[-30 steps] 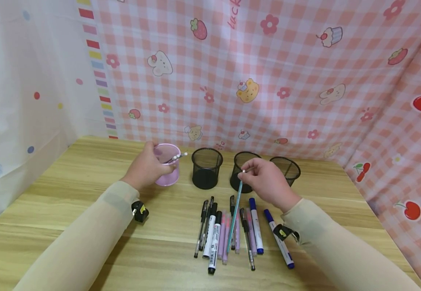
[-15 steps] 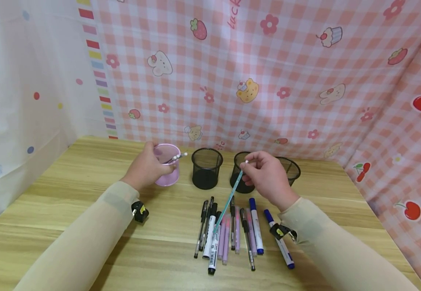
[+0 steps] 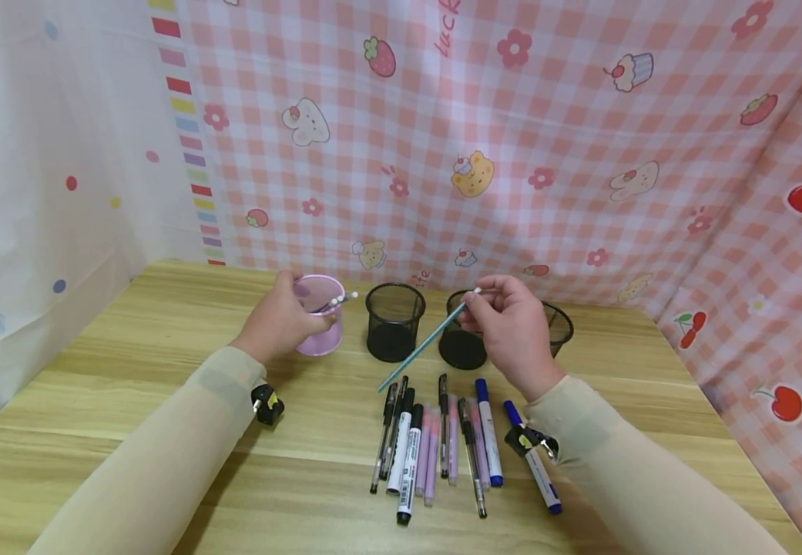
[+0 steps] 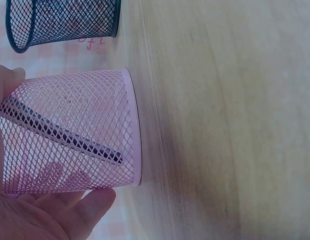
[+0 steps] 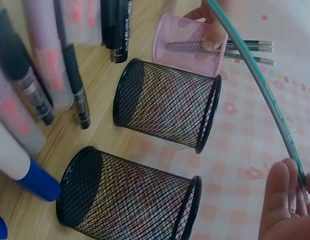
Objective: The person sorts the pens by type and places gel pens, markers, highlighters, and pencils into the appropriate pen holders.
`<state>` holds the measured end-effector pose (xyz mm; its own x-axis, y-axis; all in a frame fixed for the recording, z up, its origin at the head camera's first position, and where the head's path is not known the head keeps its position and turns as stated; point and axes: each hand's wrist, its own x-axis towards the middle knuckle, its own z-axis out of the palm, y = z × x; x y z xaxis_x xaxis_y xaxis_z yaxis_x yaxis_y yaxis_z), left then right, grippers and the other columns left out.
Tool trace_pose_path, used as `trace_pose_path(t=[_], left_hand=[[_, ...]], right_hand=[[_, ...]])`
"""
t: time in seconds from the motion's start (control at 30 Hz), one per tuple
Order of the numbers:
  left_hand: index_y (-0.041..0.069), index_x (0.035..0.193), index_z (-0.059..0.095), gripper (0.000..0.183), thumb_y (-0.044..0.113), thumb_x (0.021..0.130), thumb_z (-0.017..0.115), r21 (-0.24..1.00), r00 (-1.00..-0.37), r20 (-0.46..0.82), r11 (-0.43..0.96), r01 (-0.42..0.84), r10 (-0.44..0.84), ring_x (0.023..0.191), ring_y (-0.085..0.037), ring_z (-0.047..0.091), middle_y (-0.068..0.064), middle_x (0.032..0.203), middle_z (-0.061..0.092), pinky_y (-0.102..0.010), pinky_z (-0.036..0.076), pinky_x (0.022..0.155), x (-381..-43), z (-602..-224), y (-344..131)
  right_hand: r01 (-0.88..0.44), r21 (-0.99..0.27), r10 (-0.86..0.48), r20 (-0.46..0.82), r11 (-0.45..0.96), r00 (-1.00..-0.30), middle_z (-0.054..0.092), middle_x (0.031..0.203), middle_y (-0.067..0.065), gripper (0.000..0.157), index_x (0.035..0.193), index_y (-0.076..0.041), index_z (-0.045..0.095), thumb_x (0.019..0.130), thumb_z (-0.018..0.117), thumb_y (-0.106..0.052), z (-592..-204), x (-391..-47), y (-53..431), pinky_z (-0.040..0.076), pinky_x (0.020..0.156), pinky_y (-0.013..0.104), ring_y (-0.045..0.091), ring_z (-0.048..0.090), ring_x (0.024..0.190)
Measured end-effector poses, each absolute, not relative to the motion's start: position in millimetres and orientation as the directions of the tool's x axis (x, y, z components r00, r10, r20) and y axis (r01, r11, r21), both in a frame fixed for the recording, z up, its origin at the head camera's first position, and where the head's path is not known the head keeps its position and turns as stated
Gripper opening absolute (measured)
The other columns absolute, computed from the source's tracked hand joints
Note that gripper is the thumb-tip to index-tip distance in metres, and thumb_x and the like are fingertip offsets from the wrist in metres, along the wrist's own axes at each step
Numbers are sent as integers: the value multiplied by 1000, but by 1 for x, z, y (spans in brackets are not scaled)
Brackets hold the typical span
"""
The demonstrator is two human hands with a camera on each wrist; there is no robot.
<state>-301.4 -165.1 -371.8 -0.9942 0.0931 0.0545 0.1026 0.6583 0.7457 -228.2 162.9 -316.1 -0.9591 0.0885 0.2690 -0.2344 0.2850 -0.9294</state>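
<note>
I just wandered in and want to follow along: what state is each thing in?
Left hand, gripping the pink mesh cup
Right hand, pinching the teal pencil
Pink mesh cup, upright, holding leaning pencils
Teal pencil, held slanted
Black mesh cups, upright
Blue markers, capped, lying flat
Black markers, capped, lying flat
Black pens, lying flat
Pink pens, lying flat

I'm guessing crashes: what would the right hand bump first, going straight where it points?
Probably the hanging pink-checked cloth, though depth is unclear: a round black mesh cup might come first.
</note>
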Motion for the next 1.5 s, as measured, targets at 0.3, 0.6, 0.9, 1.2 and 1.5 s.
trace_pose_path(t=[0.3, 0.6, 0.9, 1.2, 1.5], left_hand=[[2, 162, 18, 110, 38, 83, 85, 747, -994, 50, 658, 99, 92, 135, -46, 56, -27, 157, 46, -62, 51, 109, -301, -371, -165], [2, 161, 20, 109, 39, 82, 85, 748, -994, 50, 656, 100, 94, 134, -46, 56, -27, 155, 47, -61, 51, 109, -301, -371, -164], [1, 161, 20, 110, 41, 82, 85, 740, -993, 58, 663, 109, 98, 135, -46, 56, -26, 154, 49, -62, 48, 112, -300, -370, -165], [1, 162, 19, 110, 37, 81, 86, 753, -994, 54, 650, 104, 96, 137, -45, 54, -25, 157, 46, -62, 47, 113, -300, -370, -165], [2, 162, 19, 109, 35, 82, 86, 757, -995, 49, 647, 95, 90, 136, -46, 55, -25, 157, 46, -62, 49, 111, -299, -370, -164]], right_hand=[[-427, -890, 174, 452, 161, -875, 69, 90, 2, 17, 117, -2, 60, 101, 67, -3, -313, -229, 149, 66, 76, 32, 8, 73, 76], [-581, -809, 208, 586, 91, -783, 68, 91, -1, 17, 115, 5, 59, 100, 67, 1, -306, -230, 126, 65, 78, 28, 7, 72, 78], [-687, -712, 202, 701, 143, -684, 69, 104, 33, 19, 114, 14, 57, 101, 65, 3, -303, -236, 107, 63, 79, 26, 4, 70, 80], [-684, -716, 192, 697, 140, -691, 71, 107, 30, 15, 112, 9, 60, 101, 66, 2, -305, -237, 93, 60, 79, 22, 3, 69, 82], [-675, -727, 146, 687, 126, -712, 71, 105, 27, 11, 110, 9, 63, 102, 64, 3, -314, -240, 81, 64, 86, 31, 26, 74, 90]])
